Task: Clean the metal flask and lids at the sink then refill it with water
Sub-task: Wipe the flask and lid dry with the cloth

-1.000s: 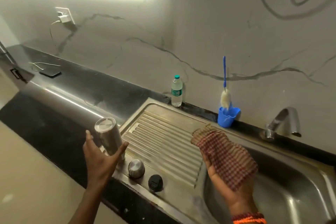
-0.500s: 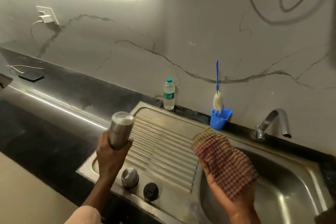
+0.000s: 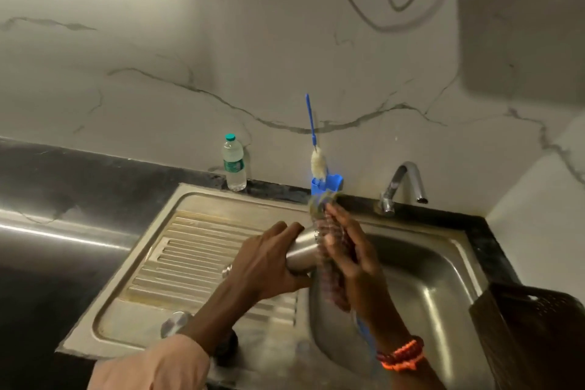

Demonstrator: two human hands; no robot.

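My left hand (image 3: 269,263) grips the metal flask (image 3: 302,255), which lies sideways over the edge of the sink basin (image 3: 443,294). My right hand (image 3: 351,259) holds a red checked cloth (image 3: 329,250) wrapped against the flask's end; the cloth is blurred. A round metal lid (image 3: 174,323) sits at the front of the ribbed drainboard (image 3: 202,256). A black lid (image 3: 226,350) lies beside it, mostly hidden behind my left forearm.
A blue bottle brush (image 3: 313,142) stands in a blue holder (image 3: 329,185) at the wall. A small plastic water bottle (image 3: 234,163) stands left of it. The tap (image 3: 402,187) rises behind the basin. A dark perforated basket (image 3: 531,335) sits at the right.
My left hand carried the flask from above the drainboard's left side over to the basin's edge and tipped it sideways. My right hand brought the cloth onto the flask.
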